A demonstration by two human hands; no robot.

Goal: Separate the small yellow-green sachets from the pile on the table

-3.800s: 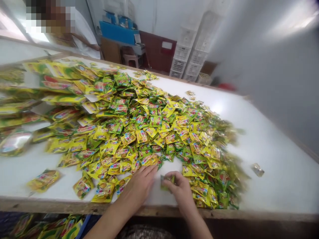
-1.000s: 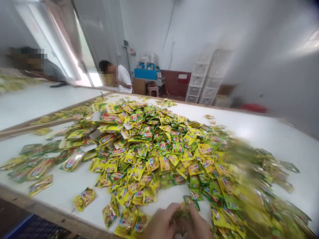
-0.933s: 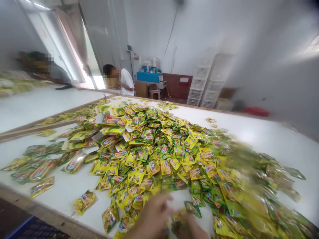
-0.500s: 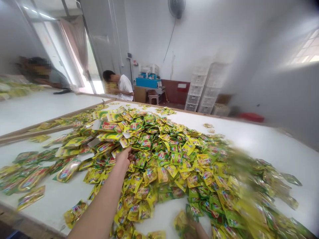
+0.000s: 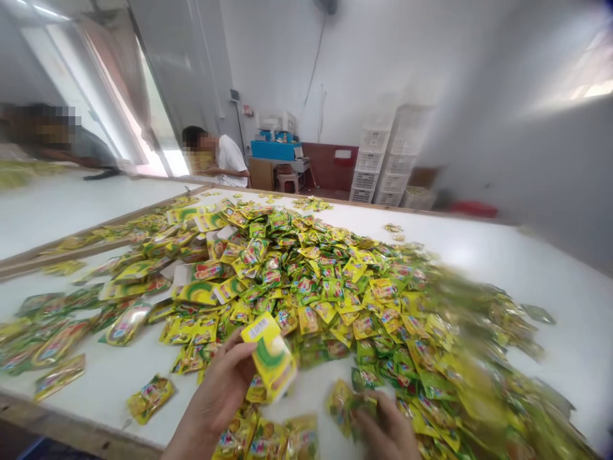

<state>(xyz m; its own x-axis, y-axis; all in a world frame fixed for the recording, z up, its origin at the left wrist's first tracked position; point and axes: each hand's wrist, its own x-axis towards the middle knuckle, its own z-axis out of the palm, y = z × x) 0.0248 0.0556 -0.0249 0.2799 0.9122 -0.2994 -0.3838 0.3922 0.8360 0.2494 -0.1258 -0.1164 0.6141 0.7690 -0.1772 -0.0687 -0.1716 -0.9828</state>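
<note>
My left hand (image 5: 223,380) is closed on a yellow and green box (image 5: 269,356), which is tilted and shows a barcode on its upper end. At the bottom, right of centre, my right hand (image 5: 385,428) is blurred, its fingers on small green and yellow packets (image 5: 341,406) at the table surface. A large heap of small packets (image 5: 330,287) spreads beyond both hands. Several yellow boxes (image 5: 196,291) with white flaps lie on the heap's left side.
Larger packets (image 5: 67,342) lie on the white table (image 5: 108,383) at the left. A wooden strip (image 5: 96,233) divides the tables. Two people, one in a white shirt (image 5: 232,156), are across at the back left. Crates (image 5: 371,160) stand stacked by the wall.
My left hand has come back from the heap toward me, now with a yellow box in it. More of my right hand shows at the bottom. The view has shifted slightly.
</note>
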